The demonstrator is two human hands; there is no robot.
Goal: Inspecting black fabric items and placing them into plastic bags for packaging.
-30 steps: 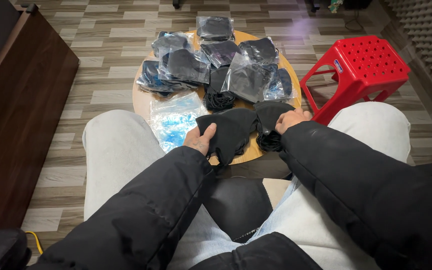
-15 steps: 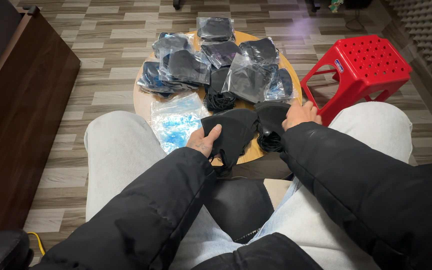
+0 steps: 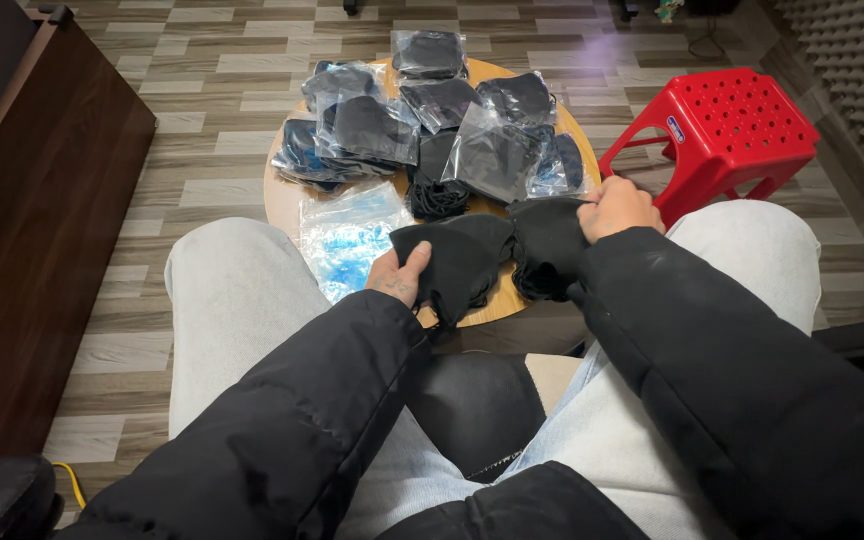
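Fabric, black and soft, stretches between the two hands above the near edge of the round wooden table (image 3: 282, 200). This black cloth piece (image 3: 497, 255) runs with its long axis left to right across the person's lap, sagging a little in the middle. The left hand (image 3: 399, 280) sits at its left end, thumb on top and fingers curled under, pinching the edge. The right hand (image 3: 619, 207) sits at the right end, slightly farther from the body and higher, closed in a fist around bunched fabric. So the cloth lies inward from each hand, toward the other one, and neither hand is clearly nearer its middle.

Beyond the cloth, the table carries a heap of clear plastic bags with dark contents (image 3: 422, 110), and a small coil of black cord (image 3: 437, 198) just past the cloth's far edge. A clear bag with blue contents (image 3: 347, 240) lies just left of the left hand, overhanging the table's rim. A red plastic stool (image 3: 717, 135) stands on the floor to the right, near the right hand but apart from it.
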